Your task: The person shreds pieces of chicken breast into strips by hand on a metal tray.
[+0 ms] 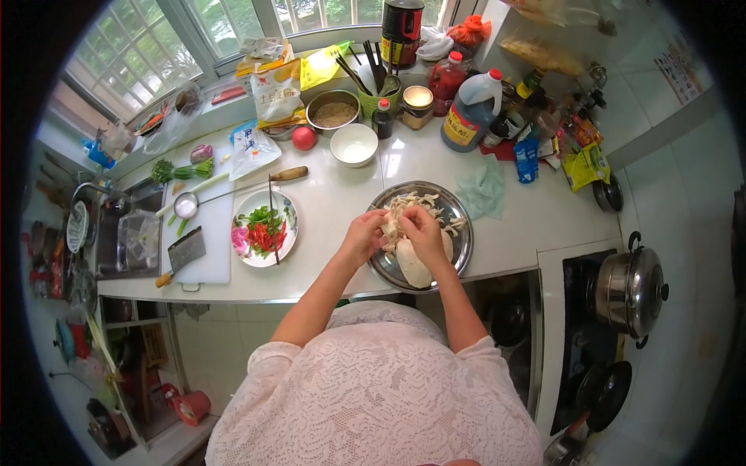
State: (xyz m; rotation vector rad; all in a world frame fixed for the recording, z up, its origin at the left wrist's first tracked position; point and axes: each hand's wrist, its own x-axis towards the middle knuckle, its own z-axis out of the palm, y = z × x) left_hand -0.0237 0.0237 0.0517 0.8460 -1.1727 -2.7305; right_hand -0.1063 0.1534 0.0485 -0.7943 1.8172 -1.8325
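Observation:
My left hand [364, 238] and my right hand [423, 236] meet above a round steel tray [466, 260]. Both are closed, fingertips pinched on a small pale piece of what looks like cooked chicken [391, 227]. Behind my fingers lie torn pale shreds [420, 200], spread over the far half of the tray. A larger smooth whole piece, apparently chicken breast [413, 266], rests in the near part, partly under my right hand. To the left stands a white plate [291, 247] of chopped red and green peppers [263, 233], chopsticks [273, 221] laid across it.
Further left, a cleaver [186, 250] and a ladle [186, 205] lie on a white cutting board [214, 268] beside the sink [128, 264]. Behind are a white bowl [354, 147], a tomato [304, 138] and a large bottle [470, 116]. A lidded pot [631, 291] stands right.

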